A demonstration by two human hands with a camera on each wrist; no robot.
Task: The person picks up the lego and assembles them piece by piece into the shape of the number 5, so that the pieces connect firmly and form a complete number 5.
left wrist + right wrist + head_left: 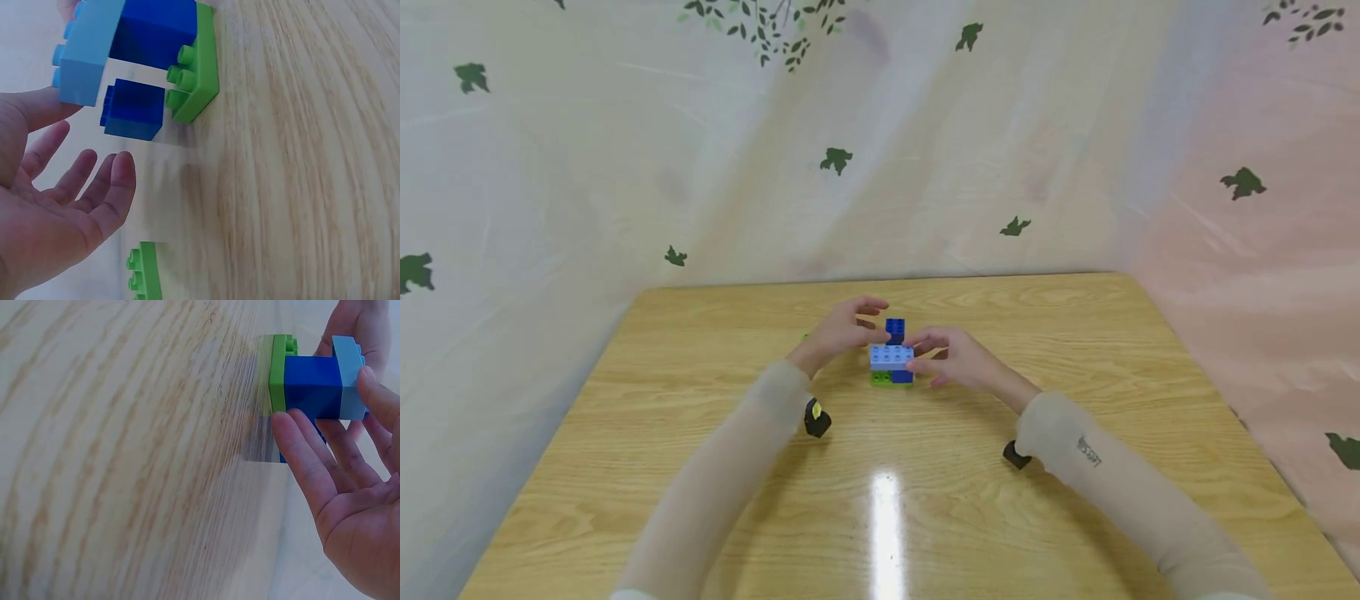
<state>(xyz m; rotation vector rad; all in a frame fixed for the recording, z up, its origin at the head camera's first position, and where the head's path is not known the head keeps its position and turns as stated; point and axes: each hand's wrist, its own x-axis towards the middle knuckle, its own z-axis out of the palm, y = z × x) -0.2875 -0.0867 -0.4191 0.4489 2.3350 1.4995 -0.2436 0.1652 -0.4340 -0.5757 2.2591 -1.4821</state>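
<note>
A light blue studded brick (891, 357) lies across the top of a dark blue brick (312, 387), overhanging to the left. Beneath them is a green brick plate (203, 69) on the table. My right hand (958, 360) holds the light blue brick at its right end, thumb in front and fingers behind. At the other end is my left hand (842, 327), its fingers loosely spread and its thumb at the light blue brick; whether they touch I cannot tell. Just behind the stack stands a smaller dark blue brick (134, 109).
Another green plate (145, 272) lies on the table to the left, mostly hidden by the left hand in the head view. The wooden table (970, 517) reaches back to a pale curtain (910, 167) printed with leaves.
</note>
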